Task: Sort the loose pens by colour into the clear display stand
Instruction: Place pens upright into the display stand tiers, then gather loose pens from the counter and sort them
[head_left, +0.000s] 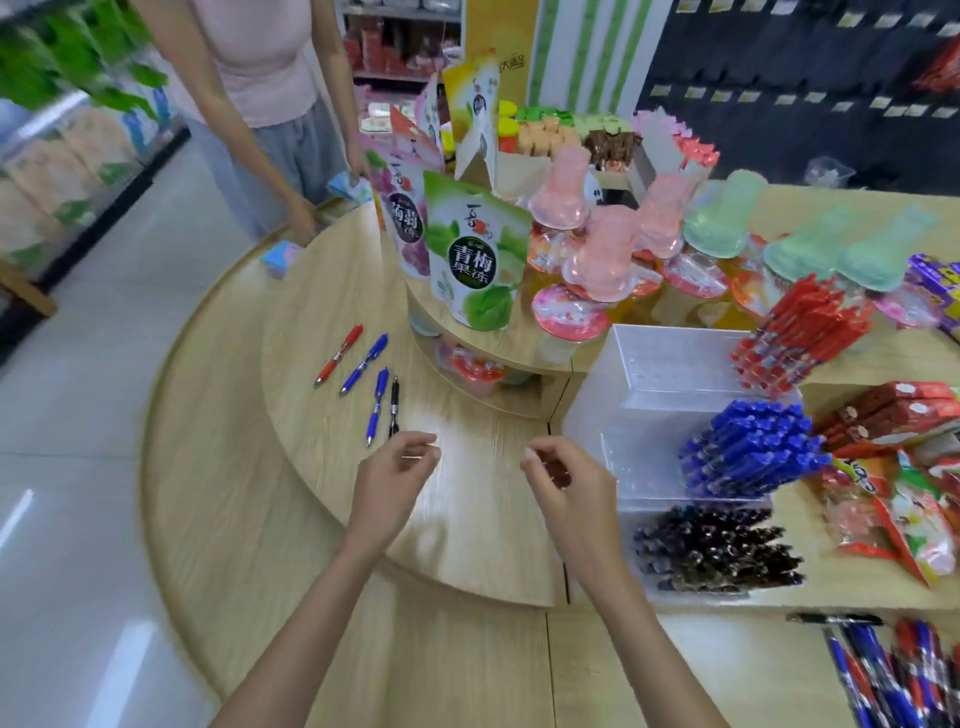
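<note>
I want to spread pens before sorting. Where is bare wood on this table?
Bare wood lies between the four loose pens and the clear display stand, and on the lower ring left of the pens. Crowded: the jelly packs behind, the pen heap at lower right.

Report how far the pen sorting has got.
Done: the clear display stand holds red pens on top, blue pens in the middle, black pens lowest. In hand: nothing; the left hand and right hand hover empty over the round table. Left: a loose red pen, two loose blue pens and a loose black pen there, plus a mixed pile at the lower right.
</note>
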